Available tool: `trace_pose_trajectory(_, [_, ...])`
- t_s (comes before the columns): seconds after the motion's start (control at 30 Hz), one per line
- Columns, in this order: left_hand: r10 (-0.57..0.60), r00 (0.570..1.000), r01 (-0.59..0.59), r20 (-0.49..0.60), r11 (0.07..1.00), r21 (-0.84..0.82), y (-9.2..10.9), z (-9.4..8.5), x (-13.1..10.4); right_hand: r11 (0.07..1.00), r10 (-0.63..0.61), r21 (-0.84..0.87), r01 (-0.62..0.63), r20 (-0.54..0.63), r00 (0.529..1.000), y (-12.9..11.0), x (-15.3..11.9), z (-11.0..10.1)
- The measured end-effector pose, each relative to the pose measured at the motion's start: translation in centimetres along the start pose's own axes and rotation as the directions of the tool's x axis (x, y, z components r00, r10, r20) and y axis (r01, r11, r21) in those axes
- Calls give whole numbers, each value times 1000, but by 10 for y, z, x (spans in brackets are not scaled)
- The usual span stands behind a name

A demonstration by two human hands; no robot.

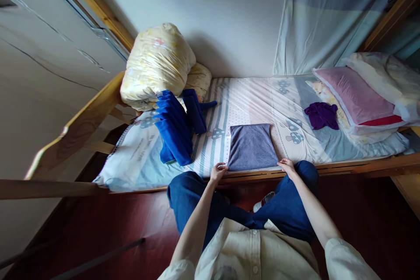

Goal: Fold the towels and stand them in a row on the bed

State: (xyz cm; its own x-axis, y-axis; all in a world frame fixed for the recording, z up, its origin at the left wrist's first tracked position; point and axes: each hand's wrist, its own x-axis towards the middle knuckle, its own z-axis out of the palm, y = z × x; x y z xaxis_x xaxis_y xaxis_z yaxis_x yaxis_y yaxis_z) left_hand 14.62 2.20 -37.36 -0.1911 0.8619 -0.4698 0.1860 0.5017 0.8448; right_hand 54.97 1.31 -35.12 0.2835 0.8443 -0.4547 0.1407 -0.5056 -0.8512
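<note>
A grey-purple cloth (252,146) lies flat as a near square on the bed, close to its front edge. My left hand (218,172) pinches the near left corner of this cloth. At the near right corner, my right hand (287,166) has its fingers closed on the cloth's edge. Left of the cloth, a row of folded blue cloths (175,131) leans together, with another dark blue folded cloth (194,111) beside it. A crumpled purple cloth (321,115) rests farther right on the bed.
A bundled yellow quilt (157,63) stands at the bed's left end. Pink and white pillows (357,94) lie at the right end. The wooden bed rail (354,167) runs along the front, above my knees. A curtain (315,22) hangs behind.
</note>
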Motion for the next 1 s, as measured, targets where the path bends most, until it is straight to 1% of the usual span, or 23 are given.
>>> trace_pose_trajectory(0.1, [-22,999,21,36,1000,20,-3,-8,-2,999,29,-22,-29,19,999,2,-4,-2])
trace_pose_trajectory(0.2, [-70,990,62,122,996,68,-3,-11,2,996,63,-61,-60,50,997,4,-5,-2])
trace_pose_trajectory(0.27, [-95,984,85,154,994,72,-1,-10,8,996,79,-58,-74,92,993,3,-2,0])
trace_pose_trajectory(0.37, [-97,982,96,159,995,16,2,-4,25,995,94,-23,-92,146,985,-2,11,2])
trace_pose_trajectory(0.47, [-96,986,102,139,994,-31,8,4,47,994,106,15,-109,144,984,-11,33,6])
trace_pose_trajectory(0.6, [-99,992,103,85,994,-44,19,16,80,995,98,-2,-98,95,991,-25,68,16])
trace_pose_trajectory(0.8, [-27,999,29,32,996,-84,47,32,133,999,52,2,-52,26,998,-50,128,41])
trace_pose_trajectory(0.9, [-11,1000,8,-21,995,-98,63,39,160,999,20,-47,-20,-12,1000,-63,161,57])
trace_pose_trajectory(1.0, [12,999,-18,-53,994,-111,77,44,184,991,-56,-130,42,-101,993,-77,191,70])
